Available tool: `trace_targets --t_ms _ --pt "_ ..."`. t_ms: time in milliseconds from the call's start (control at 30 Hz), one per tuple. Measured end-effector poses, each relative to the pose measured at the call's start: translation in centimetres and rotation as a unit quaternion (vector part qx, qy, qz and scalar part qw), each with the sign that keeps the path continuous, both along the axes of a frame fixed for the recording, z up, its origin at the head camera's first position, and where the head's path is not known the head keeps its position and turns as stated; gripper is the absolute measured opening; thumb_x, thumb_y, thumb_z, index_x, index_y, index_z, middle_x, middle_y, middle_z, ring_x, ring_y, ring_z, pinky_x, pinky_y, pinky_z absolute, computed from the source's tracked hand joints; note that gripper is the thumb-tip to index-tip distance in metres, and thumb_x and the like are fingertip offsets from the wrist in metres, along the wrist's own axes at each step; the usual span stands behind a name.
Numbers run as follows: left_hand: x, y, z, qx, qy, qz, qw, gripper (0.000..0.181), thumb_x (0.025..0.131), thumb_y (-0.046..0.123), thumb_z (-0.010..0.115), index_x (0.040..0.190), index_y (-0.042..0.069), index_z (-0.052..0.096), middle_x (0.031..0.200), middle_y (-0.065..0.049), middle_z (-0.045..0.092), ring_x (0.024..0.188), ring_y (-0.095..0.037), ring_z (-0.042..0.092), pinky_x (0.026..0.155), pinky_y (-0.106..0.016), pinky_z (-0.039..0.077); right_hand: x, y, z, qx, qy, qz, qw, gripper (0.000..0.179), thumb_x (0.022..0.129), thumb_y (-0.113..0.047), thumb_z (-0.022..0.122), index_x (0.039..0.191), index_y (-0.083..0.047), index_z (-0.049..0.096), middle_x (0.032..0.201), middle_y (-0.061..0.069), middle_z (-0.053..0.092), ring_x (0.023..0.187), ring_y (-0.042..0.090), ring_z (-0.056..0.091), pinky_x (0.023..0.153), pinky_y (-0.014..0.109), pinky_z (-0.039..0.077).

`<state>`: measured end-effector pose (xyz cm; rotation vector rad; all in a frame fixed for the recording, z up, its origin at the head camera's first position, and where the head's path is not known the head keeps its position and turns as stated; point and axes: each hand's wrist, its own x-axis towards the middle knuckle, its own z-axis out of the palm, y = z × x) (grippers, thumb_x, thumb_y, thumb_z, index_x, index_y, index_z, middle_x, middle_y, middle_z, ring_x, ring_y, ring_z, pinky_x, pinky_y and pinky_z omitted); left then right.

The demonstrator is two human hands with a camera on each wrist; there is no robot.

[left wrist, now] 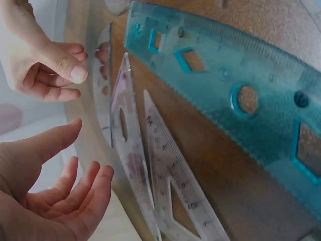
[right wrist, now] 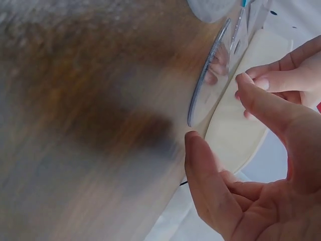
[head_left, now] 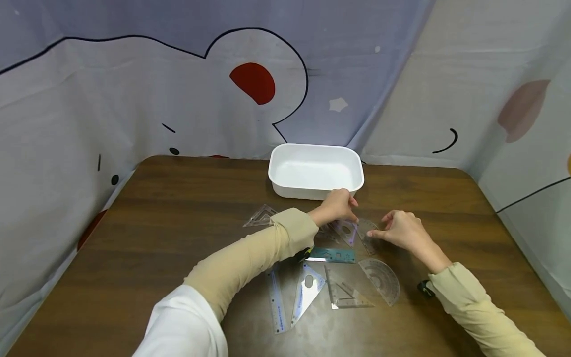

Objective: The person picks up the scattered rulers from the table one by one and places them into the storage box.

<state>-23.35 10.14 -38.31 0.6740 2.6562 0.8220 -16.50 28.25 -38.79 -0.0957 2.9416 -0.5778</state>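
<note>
My left hand [head_left: 336, 204] hovers in front of the white bin, fingers loosely bent and nothing in them. To its right my right hand [head_left: 403, 230] is held above the table, thumb and forefinger apart. Between the two hands lies a clear protractor [right wrist: 204, 103], close to the right fingertips; touch cannot be made out. A purple-tinted set square [head_left: 347, 231] is just below the left hand, beside another clear set square [left wrist: 173, 165]. A teal ruler [head_left: 332, 255] lies nearer me. A second clear protractor [head_left: 383, 280] is in front of the right hand.
The white bin [head_left: 314, 193] stands at the table's back edge. Toward me lie a clear ruler [head_left: 276, 302], a bluish set square [head_left: 308, 295] and a clear set square [head_left: 345, 297]. Another set square [head_left: 260, 216] is left of the left forearm. A patterned cloth [head_left: 178, 99] hangs behind.
</note>
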Motion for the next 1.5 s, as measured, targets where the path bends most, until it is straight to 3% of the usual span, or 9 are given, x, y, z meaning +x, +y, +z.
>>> trace_targets --t_ms 167,400,567,700,900,1267,1500 --pt "0.3 0.8 -0.3 -0.025 0.003 -0.006 0.9997 0.04 0.075 0.021 0.083 0.111 0.01 0.071 0.113 0.001 0.071 0.109 -0.017 0.063 0.091 -0.021 0.049 0.2 0.0 -0.3 -0.001 -0.017 -0.005 0.9998 0.068 0.074 -0.051 0.077 0.106 0.008 0.065 0.081 0.012 0.073 0.07 0.021 0.067 0.063 0.039 0.054" --pt "0.4 1.7 -0.6 -0.069 0.012 -0.016 0.9974 0.046 0.076 0.026 0.082 0.118 0.013 0.068 0.123 0.002 0.067 0.116 -0.016 0.061 0.095 -0.021 0.048 0.3 -0.1 -0.4 -0.002 -0.013 0.0 0.9999 0.067 0.074 -0.049 0.078 0.105 0.009 0.065 0.079 0.013 0.073 0.067 0.02 0.067 0.064 0.04 0.054" --pt "0.4 1.9 -0.7 -0.078 0.018 -0.017 0.9967 0.049 0.076 0.025 0.082 0.12 0.012 0.067 0.123 0.001 0.066 0.115 -0.017 0.061 0.094 -0.023 0.049 0.4 -0.4 -0.4 0.002 -0.004 0.008 1.0 0.065 0.074 -0.046 0.079 0.103 0.01 0.065 0.076 0.012 0.072 0.065 0.018 0.066 0.071 0.048 0.052" --pt "0.5 1.9 -0.8 -0.096 0.034 -0.025 0.9945 0.05 0.076 0.026 0.082 0.121 0.01 0.066 0.121 0.0 0.067 0.112 -0.017 0.062 0.091 -0.023 0.05 0.4 -0.7 -0.5 0.004 0.0 0.009 1.0 0.064 0.073 -0.045 0.08 0.103 0.01 0.065 0.073 0.01 0.071 0.063 0.017 0.064 0.071 0.047 0.052" --pt "0.8 2.0 -0.9 -0.129 0.062 -0.04 0.9889 0.04 0.077 0.028 0.082 0.109 0.01 0.069 0.106 0.0 0.07 0.093 -0.015 0.065 0.077 -0.024 0.052 0.4 -1.2 -0.6 0.009 0.0 0.009 0.9999 0.064 0.071 -0.041 0.083 0.104 0.01 0.064 0.075 0.011 0.07 0.064 0.019 0.064 0.067 0.043 0.053" --pt "1.2 2.2 -0.8 -0.138 0.066 -0.047 0.9871 0.044 0.075 0.031 0.083 0.112 0.012 0.069 0.112 0.002 0.07 0.101 -0.014 0.066 0.081 -0.023 0.053 0.4 -1.5 -0.1 0.028 -0.024 0.005 0.9993 0.06 0.072 -0.037 0.083 0.105 0.011 0.066 0.08 0.014 0.071 0.065 0.02 0.063 0.063 0.04 0.053" --pt "1.3 2.1 -1.0 -0.118 0.047 -0.038 0.9911 0.047 0.073 0.028 0.084 0.117 0.017 0.07 0.119 0.007 0.069 0.111 -0.012 0.063 0.09 -0.021 0.051 0.2 -1.5 -0.3 0.033 -0.027 0.005 0.9991 0.057 0.073 -0.036 0.083 0.104 0.01 0.067 0.082 0.014 0.071 0.069 0.022 0.064 0.065 0.04 0.053"
